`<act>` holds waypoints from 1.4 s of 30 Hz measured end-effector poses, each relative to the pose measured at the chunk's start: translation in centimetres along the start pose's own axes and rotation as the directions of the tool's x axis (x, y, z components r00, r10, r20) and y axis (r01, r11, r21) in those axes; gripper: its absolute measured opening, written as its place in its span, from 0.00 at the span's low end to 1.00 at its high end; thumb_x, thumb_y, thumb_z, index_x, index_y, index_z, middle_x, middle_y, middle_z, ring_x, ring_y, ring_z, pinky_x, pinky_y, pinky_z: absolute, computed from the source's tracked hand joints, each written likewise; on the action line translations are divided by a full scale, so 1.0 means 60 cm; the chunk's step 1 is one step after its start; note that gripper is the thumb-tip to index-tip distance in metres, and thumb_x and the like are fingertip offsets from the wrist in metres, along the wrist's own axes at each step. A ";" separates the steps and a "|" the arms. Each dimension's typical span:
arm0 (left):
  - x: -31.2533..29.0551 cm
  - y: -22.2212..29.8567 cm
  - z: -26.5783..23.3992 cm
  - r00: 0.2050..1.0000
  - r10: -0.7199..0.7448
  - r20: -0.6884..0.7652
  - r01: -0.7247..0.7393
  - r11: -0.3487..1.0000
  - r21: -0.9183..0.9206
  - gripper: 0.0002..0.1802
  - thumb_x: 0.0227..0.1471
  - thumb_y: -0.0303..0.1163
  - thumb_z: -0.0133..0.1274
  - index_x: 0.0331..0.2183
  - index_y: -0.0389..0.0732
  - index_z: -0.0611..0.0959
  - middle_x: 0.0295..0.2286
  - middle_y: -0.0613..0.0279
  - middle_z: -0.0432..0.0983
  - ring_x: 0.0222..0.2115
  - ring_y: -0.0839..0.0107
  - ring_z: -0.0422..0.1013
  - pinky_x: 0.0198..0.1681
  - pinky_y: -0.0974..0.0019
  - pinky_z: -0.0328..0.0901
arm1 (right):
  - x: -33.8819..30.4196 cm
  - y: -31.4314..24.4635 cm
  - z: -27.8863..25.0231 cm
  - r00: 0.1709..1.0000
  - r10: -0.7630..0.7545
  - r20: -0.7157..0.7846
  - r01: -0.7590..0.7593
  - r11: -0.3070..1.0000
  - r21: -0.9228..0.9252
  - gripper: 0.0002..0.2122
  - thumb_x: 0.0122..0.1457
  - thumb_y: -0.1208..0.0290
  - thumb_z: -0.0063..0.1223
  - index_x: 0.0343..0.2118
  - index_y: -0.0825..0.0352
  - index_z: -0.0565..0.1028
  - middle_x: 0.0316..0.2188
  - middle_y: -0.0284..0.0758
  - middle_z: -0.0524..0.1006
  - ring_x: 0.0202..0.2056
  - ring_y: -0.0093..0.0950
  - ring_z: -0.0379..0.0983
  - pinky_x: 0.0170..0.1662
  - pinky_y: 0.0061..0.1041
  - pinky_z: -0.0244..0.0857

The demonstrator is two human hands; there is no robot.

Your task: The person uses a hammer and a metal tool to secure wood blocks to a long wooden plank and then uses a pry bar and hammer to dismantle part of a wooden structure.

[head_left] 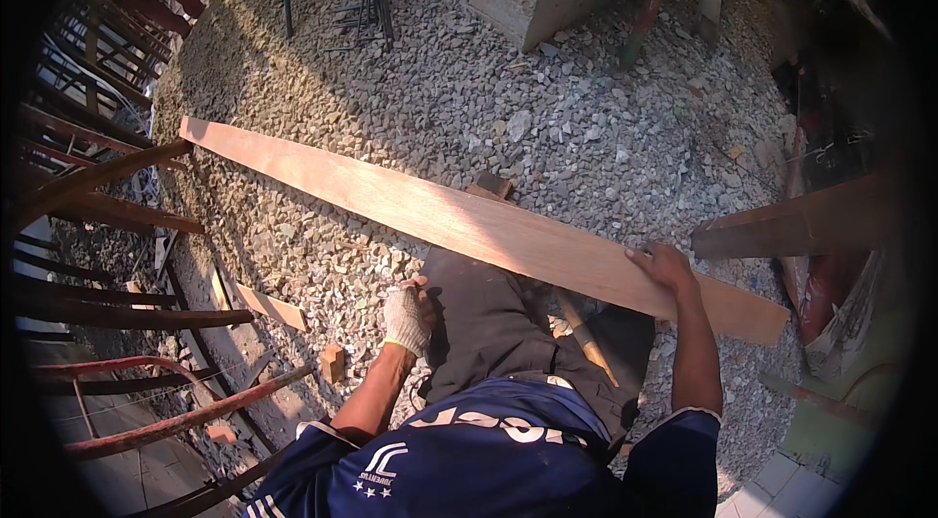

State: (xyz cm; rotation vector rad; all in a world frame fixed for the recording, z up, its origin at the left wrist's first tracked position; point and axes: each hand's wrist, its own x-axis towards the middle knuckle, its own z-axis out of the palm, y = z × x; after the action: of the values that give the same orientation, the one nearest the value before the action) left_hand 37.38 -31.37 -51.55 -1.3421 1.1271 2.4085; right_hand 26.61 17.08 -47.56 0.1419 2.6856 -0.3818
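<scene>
One long wooden plank (pixel 469 220) lies slantwise across the person's lap, running from the upper left over the gravel (pixel 547 117) down to the lower right. The right hand (pixel 664 266), bare, rests on its near edge toward the lower end, fingers curled loosely over the wood. The left hand (pixel 406 315), in one white knit glove, sits on the dark trouser thigh just below the plank, fingers bent and holding nothing visible. One wooden handle (pixel 584 337) pokes out between the knees. Two small wood offcuts (pixel 269 306) lie on the gravel at left, beside rusty steel bars (pixel 117 313)
</scene>
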 end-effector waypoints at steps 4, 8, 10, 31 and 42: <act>0.103 0.070 -0.004 0.998 0.023 -0.065 -0.026 0.999 -0.041 0.27 0.63 0.60 0.51 0.39 0.43 0.77 0.15 0.78 0.50 0.12 0.81 0.46 0.16 0.74 0.43 | 0.015 0.031 0.031 0.995 -0.059 -0.075 0.058 0.998 -0.020 0.31 0.59 0.39 0.54 0.40 0.70 0.80 0.36 0.54 0.81 0.41 0.52 0.78 0.46 0.48 0.68; 0.171 0.085 0.007 0.991 0.004 0.135 0.001 1.000 -0.031 0.18 0.58 0.55 0.60 0.28 0.53 0.76 0.16 0.76 0.56 0.14 0.80 0.51 0.16 0.72 0.46 | -0.014 -0.024 0.017 0.982 -0.131 -0.138 0.125 0.991 -0.049 0.26 0.59 0.44 0.55 0.34 0.70 0.81 0.33 0.53 0.81 0.38 0.53 0.78 0.45 0.50 0.68; 0.208 0.071 0.002 0.989 0.099 0.108 -0.103 0.994 0.036 0.16 0.59 0.50 0.59 0.29 0.50 0.77 0.19 0.70 0.62 0.18 0.74 0.58 0.21 0.67 0.54 | -0.025 -0.019 0.025 0.969 -0.149 -0.197 0.134 0.987 -0.088 0.26 0.58 0.44 0.56 0.32 0.71 0.82 0.27 0.52 0.81 0.36 0.52 0.79 0.44 0.49 0.69; 0.197 0.414 -0.071 0.876 0.385 -0.291 -0.427 0.900 -0.094 0.27 0.56 0.66 0.54 0.26 0.52 0.78 0.13 0.76 0.53 0.12 0.77 0.51 0.15 0.69 0.49 | 0.010 -0.534 0.063 0.915 -0.352 -0.197 0.400 0.857 0.325 0.29 0.60 0.47 0.58 0.56 0.65 0.70 0.37 0.54 0.81 0.43 0.56 0.78 0.47 0.51 0.70; 0.158 0.064 0.058 0.953 0.292 0.076 -0.271 0.939 -0.214 0.56 0.55 0.68 0.53 0.67 0.37 0.56 0.65 0.48 0.57 0.64 0.52 0.59 0.65 0.46 0.61 | 0.001 -0.474 0.113 0.960 -0.279 -0.032 0.275 0.915 0.294 0.30 0.59 0.50 0.59 0.56 0.67 0.67 0.41 0.57 0.79 0.43 0.58 0.77 0.49 0.54 0.68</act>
State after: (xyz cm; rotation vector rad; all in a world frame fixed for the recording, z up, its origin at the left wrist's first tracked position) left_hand 27.75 -33.65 -55.86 -1.1525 1.1419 2.8309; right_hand 24.78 -12.05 -46.56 -0.1577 2.6247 -0.8714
